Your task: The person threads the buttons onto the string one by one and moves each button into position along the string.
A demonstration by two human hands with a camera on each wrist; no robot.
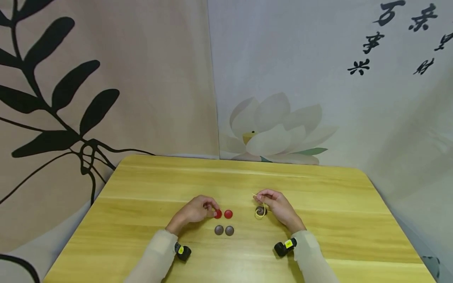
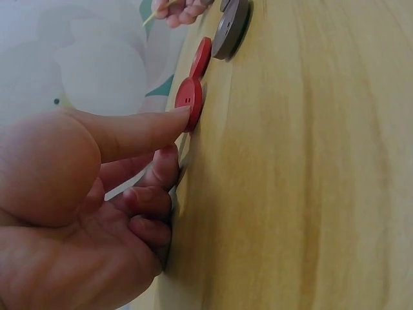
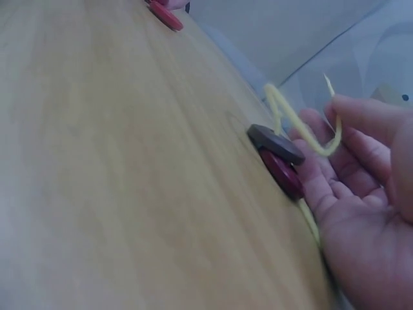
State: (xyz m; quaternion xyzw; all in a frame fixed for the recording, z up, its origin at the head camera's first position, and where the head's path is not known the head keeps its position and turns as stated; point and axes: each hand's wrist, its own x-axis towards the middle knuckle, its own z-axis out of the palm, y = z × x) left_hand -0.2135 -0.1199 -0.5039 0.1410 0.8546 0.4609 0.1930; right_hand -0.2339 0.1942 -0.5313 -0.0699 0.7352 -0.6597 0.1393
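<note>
My left hand (image 1: 198, 209) rests low over the table, thumb and finger at the edge of a round red button (image 1: 218, 214); the left wrist view has the thumb on that button's face (image 2: 188, 103), beside its holes. A second red button (image 1: 228, 214) lies just to the right. Between thumb and finger, my right hand (image 1: 277, 205) pinches a yellow string (image 3: 303, 126) near its tip. On this string sit a brown button (image 3: 276, 143) and, under it, a dark red button (image 3: 282, 174), close beside the curled fingers.
Two brown buttons, one at the left (image 1: 219, 230) and one at the right (image 1: 229, 230), lie side by side nearer me than the red pair. The wooden table (image 1: 170, 177) ends at a printed cloth backdrop (image 1: 170, 78). Each wrist wears a small black camera.
</note>
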